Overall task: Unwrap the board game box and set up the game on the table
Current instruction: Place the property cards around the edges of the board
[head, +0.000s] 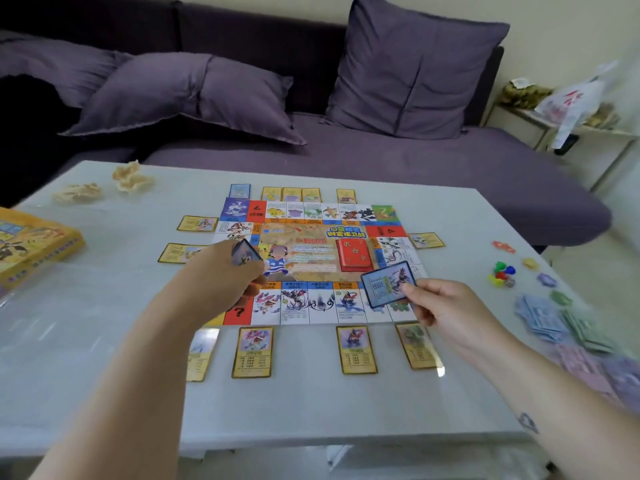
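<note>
Currently: both hands hold cards above the game board (313,233).
Thumb and fingers of the right hand (446,306) pinch one blue-bordered card (388,284) over the board's near right corner. Fingers of the left hand (221,275) curl round what appears to be a small stack of cards (245,253) at the board's left edge. The board lies flat mid-table (311,396), with yellow cards (358,349) along its edges and a red deck (355,254) on it. The yellow box (31,240) sits at the table's left edge, paper money (554,317) and pawns (502,271) near the right.
</note>
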